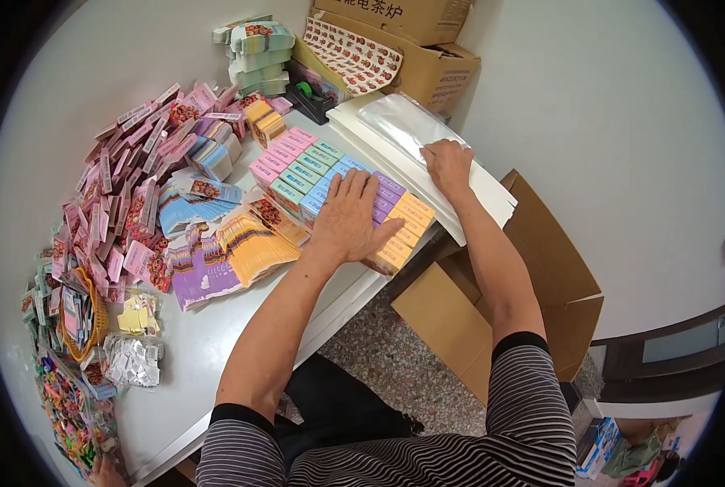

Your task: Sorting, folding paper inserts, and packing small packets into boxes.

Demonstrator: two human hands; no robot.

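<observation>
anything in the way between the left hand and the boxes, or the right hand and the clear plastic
Nothing visible: the left hand lies directly on the boxes, and the right hand is at the edge of the clear plastic.

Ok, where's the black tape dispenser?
Head view, upper centre: the black tape dispenser sits beyond the block of small multicoloured boxes, just left of the white sheets.

Room near me, crowding beyond

Left of my left forearm (277, 349), bare tabletop (196, 349) gives me passage. A block of coloured boxes (302, 172) under my left hand (348, 215) obstructs the middle; heaped pink packs (139, 203) wall off the far left. An open carton (553, 252) crowds my right forearm (496, 268).
</observation>
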